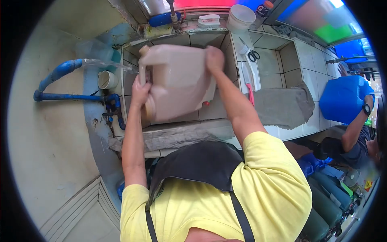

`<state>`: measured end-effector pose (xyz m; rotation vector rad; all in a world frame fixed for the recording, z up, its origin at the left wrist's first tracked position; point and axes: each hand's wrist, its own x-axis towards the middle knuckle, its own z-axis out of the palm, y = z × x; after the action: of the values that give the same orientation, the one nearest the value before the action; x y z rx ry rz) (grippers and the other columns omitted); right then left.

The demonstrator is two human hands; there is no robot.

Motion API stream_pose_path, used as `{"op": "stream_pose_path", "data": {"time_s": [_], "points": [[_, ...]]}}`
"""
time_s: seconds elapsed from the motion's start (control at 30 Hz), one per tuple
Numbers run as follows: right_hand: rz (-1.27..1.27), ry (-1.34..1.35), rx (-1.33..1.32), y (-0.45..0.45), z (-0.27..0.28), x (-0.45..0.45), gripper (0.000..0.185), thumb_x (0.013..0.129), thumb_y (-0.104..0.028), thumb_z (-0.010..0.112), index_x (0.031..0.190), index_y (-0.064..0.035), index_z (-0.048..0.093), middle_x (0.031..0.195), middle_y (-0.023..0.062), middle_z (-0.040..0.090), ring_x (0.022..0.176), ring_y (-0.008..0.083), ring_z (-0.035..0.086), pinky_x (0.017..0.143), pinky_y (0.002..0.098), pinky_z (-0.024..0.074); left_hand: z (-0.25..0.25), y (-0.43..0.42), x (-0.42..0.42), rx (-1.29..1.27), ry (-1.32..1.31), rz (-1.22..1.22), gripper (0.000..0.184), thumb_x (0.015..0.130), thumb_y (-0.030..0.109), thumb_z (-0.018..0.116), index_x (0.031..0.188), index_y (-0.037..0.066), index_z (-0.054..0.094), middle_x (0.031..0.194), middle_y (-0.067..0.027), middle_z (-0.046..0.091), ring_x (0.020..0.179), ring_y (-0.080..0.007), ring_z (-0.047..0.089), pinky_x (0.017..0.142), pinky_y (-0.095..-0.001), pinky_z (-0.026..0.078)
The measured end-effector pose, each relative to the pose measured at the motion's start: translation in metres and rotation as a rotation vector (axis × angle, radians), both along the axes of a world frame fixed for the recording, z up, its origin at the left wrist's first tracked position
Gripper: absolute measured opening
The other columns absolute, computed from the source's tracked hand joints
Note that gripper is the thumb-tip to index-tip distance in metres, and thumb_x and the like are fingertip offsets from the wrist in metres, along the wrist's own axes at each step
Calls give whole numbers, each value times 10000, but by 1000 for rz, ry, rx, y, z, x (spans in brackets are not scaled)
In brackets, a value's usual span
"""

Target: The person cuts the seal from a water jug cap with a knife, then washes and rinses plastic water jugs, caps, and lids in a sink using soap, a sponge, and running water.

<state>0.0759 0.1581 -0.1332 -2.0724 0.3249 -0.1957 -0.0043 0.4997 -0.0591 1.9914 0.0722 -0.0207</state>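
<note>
A large beige plastic jerrycan [177,80], slightly blurred, lies tilted on its side over the tiled sink [201,115]. My left hand [140,92] is closed on its left side by the handle. On the upper right end of the jerrycan, my right hand [215,60] grips the corner, its fingers partly hidden. From the blue pipe [64,70] on the left, a stream of water [109,63] runs toward the jerrycan's neck side. A small red thing [206,103] shows beneath the jerrycan's lower right edge.
A white cup [107,80] stands left of the sink. Scissors [253,56], a pink-handled knife [247,82] and a grey cloth [284,105] lie to the right. A white bucket [240,19] and brush [209,21] sit behind. Far right, another person holds a blue container [342,99].
</note>
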Motion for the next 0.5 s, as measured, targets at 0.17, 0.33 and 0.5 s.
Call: {"op": "stream_pose_path", "data": {"time_s": [0.17, 0.33, 0.5], "points": [[-304, 459, 1309, -35, -131, -41, 544, 984, -473, 442, 1342, -79, 552, 1306, 118, 610, 1219, 314, 572, 1007, 547, 458, -15, 29, -21, 60, -32, 13, 410, 767, 146, 632, 1145, -11, 608, 932, -101, 648, 867, -191, 616, 779, -325, 494], [-249, 835, 1017, -4, -106, -102, 608, 983, -482, 444, 1413, -52, 474, 1383, 143, 557, 1241, 311, 559, 1012, 512, 462, 21, 14, -2, 216, -99, -89, 448, 772, 140, 605, 1194, -10, 590, 1018, -182, 656, 947, -295, 643, 873, -350, 489], [-389, 197, 552, 26, -31, -47, 697, 983, -585, 426, 1331, 1, 570, 1326, 154, 595, 1185, 306, 574, 1008, 402, 438, 66, -26, 31, 475, -289, -267, 470, 732, 141, 617, 1182, 5, 605, 1114, -203, 637, 1067, -400, 604, 911, -436, 490]]}}
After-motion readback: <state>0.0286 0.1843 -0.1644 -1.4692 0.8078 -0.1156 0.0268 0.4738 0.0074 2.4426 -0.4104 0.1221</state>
